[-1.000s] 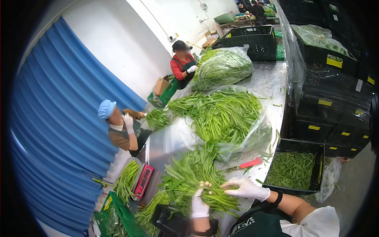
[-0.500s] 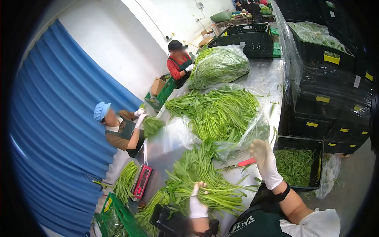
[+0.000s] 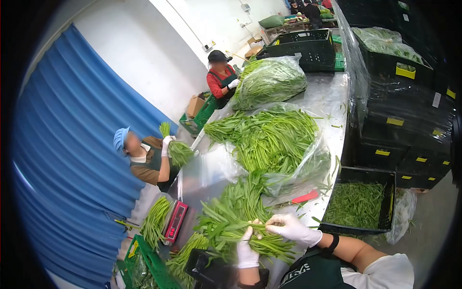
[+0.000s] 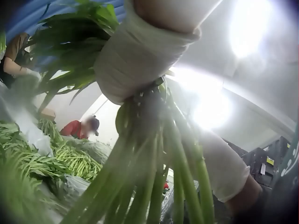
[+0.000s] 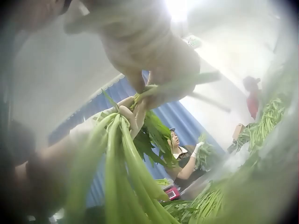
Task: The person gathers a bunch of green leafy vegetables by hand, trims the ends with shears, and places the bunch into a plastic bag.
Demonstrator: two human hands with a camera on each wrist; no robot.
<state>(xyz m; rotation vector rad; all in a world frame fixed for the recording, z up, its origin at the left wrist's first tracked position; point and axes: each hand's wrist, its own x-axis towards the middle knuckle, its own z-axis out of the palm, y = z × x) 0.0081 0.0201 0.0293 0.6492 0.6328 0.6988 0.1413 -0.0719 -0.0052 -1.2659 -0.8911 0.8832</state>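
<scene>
Green leafy stems (image 3: 275,245) are gathered in one loose bunch at the lower middle of the frame, over the counter (image 3: 325,98). I see the left hand (image 3: 247,252) with its fingers curled around this bunch. Just beside it, the right hand (image 3: 293,228) has its fingers pinching a thin stem (image 5: 196,80), which looks blurred in the right wrist view. From my distance I judge the bunch to be light, the stems rather stiff but able to snap, and the leaves (image 3: 216,223) soft and quick to bruise; smooth stems may slip a little. I would take hold around the stems, gently, and not by the leaves
</scene>
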